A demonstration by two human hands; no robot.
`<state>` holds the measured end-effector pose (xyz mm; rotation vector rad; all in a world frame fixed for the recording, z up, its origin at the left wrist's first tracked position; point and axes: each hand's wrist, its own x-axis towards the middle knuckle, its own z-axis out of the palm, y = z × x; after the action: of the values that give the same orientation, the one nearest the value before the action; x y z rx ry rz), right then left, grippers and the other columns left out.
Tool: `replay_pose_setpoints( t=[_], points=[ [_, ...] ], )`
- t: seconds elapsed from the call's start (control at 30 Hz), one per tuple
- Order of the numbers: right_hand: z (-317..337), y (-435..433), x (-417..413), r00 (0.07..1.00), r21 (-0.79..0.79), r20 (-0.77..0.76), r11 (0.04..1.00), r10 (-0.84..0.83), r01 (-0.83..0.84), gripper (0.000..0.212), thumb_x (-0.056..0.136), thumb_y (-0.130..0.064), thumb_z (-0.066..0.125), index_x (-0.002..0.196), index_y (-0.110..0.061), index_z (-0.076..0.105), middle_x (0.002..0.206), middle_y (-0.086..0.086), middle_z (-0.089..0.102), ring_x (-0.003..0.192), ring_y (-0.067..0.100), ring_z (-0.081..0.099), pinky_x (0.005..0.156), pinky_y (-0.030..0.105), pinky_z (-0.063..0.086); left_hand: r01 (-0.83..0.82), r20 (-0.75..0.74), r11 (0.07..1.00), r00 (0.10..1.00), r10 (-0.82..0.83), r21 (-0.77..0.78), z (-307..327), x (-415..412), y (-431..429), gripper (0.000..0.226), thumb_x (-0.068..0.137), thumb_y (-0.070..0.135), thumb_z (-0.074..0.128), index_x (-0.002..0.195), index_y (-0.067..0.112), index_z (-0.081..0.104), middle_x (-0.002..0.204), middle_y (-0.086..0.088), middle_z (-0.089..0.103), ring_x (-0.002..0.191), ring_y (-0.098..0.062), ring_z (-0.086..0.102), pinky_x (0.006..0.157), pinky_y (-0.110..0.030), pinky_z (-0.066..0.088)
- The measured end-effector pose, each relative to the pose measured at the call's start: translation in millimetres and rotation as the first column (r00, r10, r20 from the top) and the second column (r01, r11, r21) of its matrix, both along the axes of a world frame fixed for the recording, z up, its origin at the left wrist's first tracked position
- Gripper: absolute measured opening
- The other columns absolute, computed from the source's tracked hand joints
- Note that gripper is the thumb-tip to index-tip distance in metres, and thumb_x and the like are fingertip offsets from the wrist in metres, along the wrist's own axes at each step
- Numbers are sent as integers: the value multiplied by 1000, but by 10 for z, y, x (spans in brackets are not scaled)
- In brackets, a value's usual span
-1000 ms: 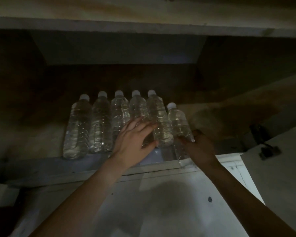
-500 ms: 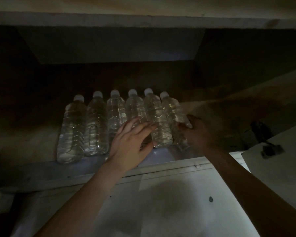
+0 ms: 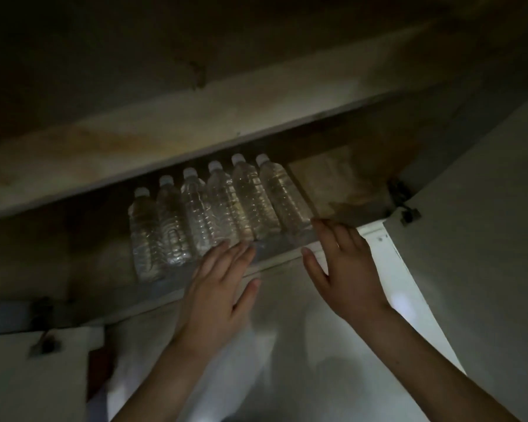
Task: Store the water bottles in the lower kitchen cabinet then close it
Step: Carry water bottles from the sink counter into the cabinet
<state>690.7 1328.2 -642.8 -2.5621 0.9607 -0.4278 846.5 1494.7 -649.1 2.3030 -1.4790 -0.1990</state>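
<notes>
Several clear water bottles [image 3: 214, 211] with white caps stand side by side in a row inside the dark lower cabinet [image 3: 342, 190], near its front edge. My left hand [image 3: 220, 284] hovers with straight fingers just in front of the middle bottles, holding nothing. My right hand [image 3: 345, 266] is spread flat near the rightmost bottle [image 3: 284, 199], fingertips at the cabinet's front lip, also holding nothing. Both cabinet doors hang open.
The right cabinet door [image 3: 485, 239] stands open on its hinge [image 3: 404, 205] at the right. The left door [image 3: 28, 376] shows at the lower left. The countertop's underside [image 3: 165, 141] overhangs the opening. A white floor [image 3: 287, 360] lies below my arms.
My right hand let go of the rightmost bottle, which now stands in line with the row. Both hands drew back toward the cabinet's front edge. The camera rose and tilted.
</notes>
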Motion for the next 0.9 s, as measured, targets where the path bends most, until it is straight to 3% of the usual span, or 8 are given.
replay_pose_setpoints(
  t=[0.2,0.3,0.43,0.63,0.73,0.9],
  points=[
    [1498,513,-669,992,30,-124,999,-19,23,53,97,-39,43,133,-4,59,124,16,64,111,35,60,92,44,50,63,-38,992,998,-59,109,1528,-564,263,55,97,46,38,137,13,56,142,-4,54,137,-24,41,113,-41,31],
    [2418,706,-1049,985,40,-174,999,-3,10,51,98,-38,42,132,-4,59,123,15,64,111,34,60,93,44,48,70,-36,995,997,-68,65,2467,-895,345,52,97,40,42,133,7,59,136,-9,59,132,-29,48,112,-43,35],
    [3810,818,-1472,984,89,-178,995,-33,49,50,98,-38,41,130,-3,59,122,14,64,109,35,60,90,45,50,95,-128,992,988,-84,81,3830,-1356,533,51,98,40,41,135,8,57,136,-7,59,130,-27,49,113,-33,30],
    [5637,1024,-1898,974,65,-149,982,-168,179,51,99,-39,37,128,-4,59,123,13,65,111,36,59,92,46,49,148,-198,988,971,-137,42,5694,-1746,600,53,99,44,38,135,9,57,135,-4,60,131,-23,47,111,-33,33],
    [6302,1181,-2033,963,41,-103,966,-250,255,50,99,-39,37,129,-5,59,124,12,65,113,36,59,93,45,49,202,-165,979,965,-203,-28,6364,-1860,533,53,99,44,38,136,10,56,136,-4,59,133,-23,46,111,-38,37],
    [6926,1470,-2276,914,-50,18,912,-406,406,47,101,-38,38,131,-7,58,126,9,64,114,31,58,96,41,49,437,-54,889,893,-448,-139,6969,-1878,353,52,99,43,40,141,15,52,142,-2,54,137,-22,43,111,-44,38]
  ],
)
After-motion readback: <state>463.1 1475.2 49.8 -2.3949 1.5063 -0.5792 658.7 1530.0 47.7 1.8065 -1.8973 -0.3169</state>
